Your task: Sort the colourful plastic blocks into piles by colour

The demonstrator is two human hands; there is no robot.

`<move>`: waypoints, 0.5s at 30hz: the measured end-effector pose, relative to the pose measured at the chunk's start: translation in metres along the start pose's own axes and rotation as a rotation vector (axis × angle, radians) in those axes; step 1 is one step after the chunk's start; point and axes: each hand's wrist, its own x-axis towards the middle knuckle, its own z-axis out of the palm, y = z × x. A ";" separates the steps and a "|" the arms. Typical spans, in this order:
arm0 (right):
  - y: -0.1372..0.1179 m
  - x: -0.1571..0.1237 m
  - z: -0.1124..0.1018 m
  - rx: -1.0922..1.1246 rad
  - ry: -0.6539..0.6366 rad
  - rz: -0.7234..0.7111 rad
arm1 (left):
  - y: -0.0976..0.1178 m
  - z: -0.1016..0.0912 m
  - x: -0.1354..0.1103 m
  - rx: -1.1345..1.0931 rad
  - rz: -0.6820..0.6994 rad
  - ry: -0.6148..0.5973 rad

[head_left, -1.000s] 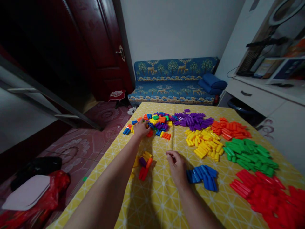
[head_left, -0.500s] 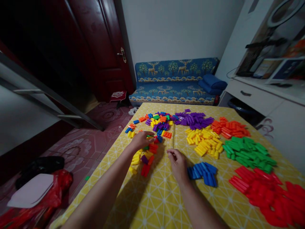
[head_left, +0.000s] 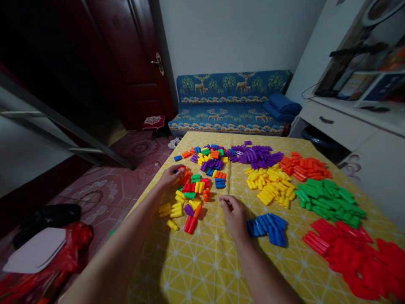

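My left hand (head_left: 171,176) is at the left edge of a loose pile of mixed-colour plastic blocks (head_left: 198,186). Its fingers are bent around a blue block that shows only in part between them. Over the middle of the table, my right hand (head_left: 233,214) is closed with curled fingers; whatever lies inside is hidden. Just right of its wrist is a small group of blue blocks (head_left: 268,227). A separate blue block (head_left: 220,183) lies between the hands, farther back. Another mixed pile (head_left: 210,159) spreads behind my left hand.
Single-colour heaps line the right: purple (head_left: 257,156), yellow (head_left: 272,184), orange (head_left: 305,166), green (head_left: 330,200) and red (head_left: 363,257). A yellow patterned cloth (head_left: 202,266) covers the table. Beyond it stands a blue sofa (head_left: 228,109); a white cabinet (head_left: 341,126) is at right.
My left hand has moved left from the middle of the mixed pile to its left edge, uncovering blocks there. My right hand has stayed nearly still. The view has shifted slightly.
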 end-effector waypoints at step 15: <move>0.000 -0.001 -0.001 -0.024 -0.008 0.015 | 0.003 0.016 0.067 0.259 -0.012 0.135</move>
